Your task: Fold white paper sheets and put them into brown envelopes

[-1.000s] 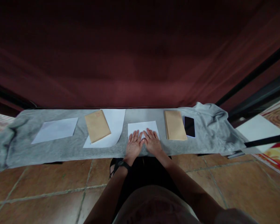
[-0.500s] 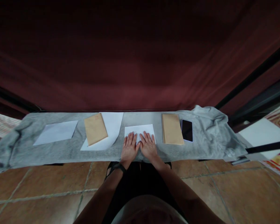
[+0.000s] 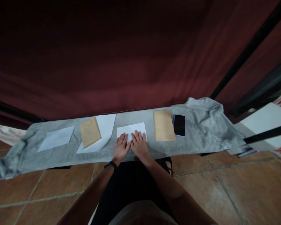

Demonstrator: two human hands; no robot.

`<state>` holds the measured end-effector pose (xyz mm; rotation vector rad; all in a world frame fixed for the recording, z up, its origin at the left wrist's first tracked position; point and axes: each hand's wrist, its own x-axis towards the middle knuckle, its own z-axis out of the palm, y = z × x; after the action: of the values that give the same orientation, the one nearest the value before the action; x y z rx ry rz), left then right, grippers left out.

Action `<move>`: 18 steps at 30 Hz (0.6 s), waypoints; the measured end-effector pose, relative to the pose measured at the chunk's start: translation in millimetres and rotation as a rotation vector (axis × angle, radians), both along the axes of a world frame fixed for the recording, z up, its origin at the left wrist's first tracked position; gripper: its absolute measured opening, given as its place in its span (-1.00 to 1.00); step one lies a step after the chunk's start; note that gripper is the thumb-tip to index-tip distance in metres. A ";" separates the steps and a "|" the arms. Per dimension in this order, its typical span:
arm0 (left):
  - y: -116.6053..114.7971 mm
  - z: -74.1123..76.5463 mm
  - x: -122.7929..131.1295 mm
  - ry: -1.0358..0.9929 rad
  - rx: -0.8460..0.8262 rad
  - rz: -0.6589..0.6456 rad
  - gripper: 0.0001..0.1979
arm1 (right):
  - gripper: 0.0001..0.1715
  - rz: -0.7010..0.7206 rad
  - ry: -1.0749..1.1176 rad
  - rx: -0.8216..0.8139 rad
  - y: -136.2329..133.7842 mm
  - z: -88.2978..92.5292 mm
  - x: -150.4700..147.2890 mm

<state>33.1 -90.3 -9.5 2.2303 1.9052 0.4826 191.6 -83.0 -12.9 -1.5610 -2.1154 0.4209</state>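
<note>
My left hand [image 3: 120, 147] and my right hand [image 3: 138, 143] lie flat side by side, fingers stretched out, on the near part of a small white sheet of paper [image 3: 131, 129]. The sheet rests on a long bench covered by a grey cloth [image 3: 65, 154]. A black band circles my left wrist. Neither hand holds anything.
On the grey cloth, left of my hands, a brown envelope [image 3: 90, 136] lies on a white sheet [image 3: 105, 128], and further left another white sheet [image 3: 56, 142]. To the right lie a second brown envelope [image 3: 164, 125] and a black phone [image 3: 179, 125]. Dark red curtain behind; tiled floor below.
The view has shifted and tilted, so the bench now sits lower left and slanted. My hands stay flat on the white sheet, close together.
</note>
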 end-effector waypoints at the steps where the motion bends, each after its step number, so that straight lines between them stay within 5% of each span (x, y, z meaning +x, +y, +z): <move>1: 0.3 -0.2 0.2 0.016 -0.005 0.002 -0.38 | -0.37 0.001 0.002 0.000 0.1 0.2 0.2; 18: -0.7 -4.6 -3.9 -0.041 -0.006 0.012 -0.41 | -0.34 0.012 -0.013 0.010 0.9 -8.8 -4.5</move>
<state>29.2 -91.0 -14.0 2.1884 1.8988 0.5196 187.1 -82.1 -21.6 -1.5506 -2.1346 0.4046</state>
